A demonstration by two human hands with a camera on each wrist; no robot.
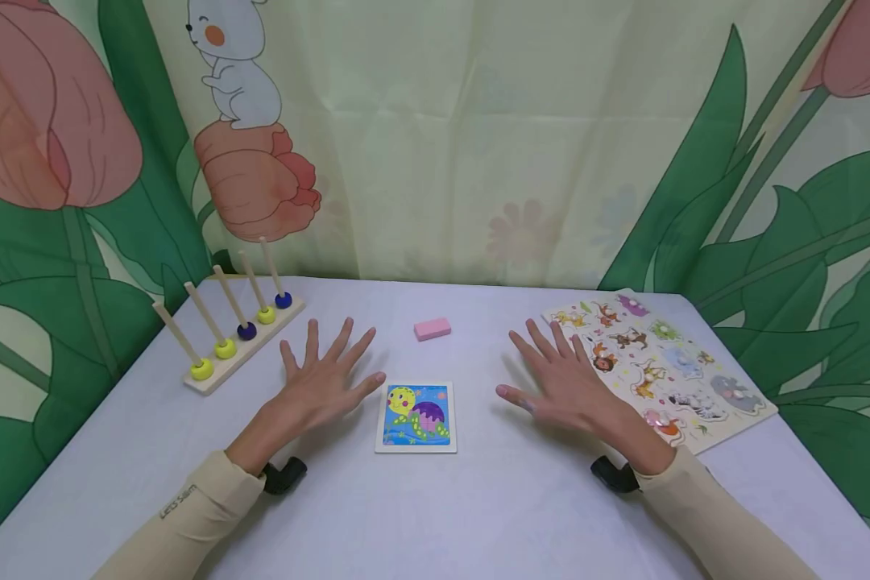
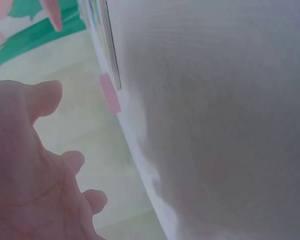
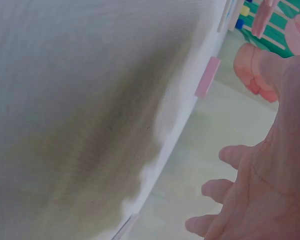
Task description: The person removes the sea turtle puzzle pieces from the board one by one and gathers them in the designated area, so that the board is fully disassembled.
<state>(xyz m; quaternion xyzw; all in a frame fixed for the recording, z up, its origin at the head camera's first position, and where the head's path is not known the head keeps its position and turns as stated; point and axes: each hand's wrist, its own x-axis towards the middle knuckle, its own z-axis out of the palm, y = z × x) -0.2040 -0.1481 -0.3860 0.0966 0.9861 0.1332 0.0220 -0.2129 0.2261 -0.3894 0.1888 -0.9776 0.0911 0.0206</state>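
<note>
My left hand hovers over the table with fingers spread, holding nothing. Its thumb tip is close to the left edge of a small square turtle puzzle in a white frame. On the other side, my right hand is likewise spread and holds nothing, next to a large animal peg puzzle board. Between the two hands and farther back lies a pink block, which could be an eraser. Both wrist views catch that pink block beyond the palm, at the table's far side.
At the back left stands a wooden peg rack with several upright pegs, each carrying a yellow or dark blue bead. A white cloth covers the table. Behind it hangs a curtain printed with tulips and a white animal.
</note>
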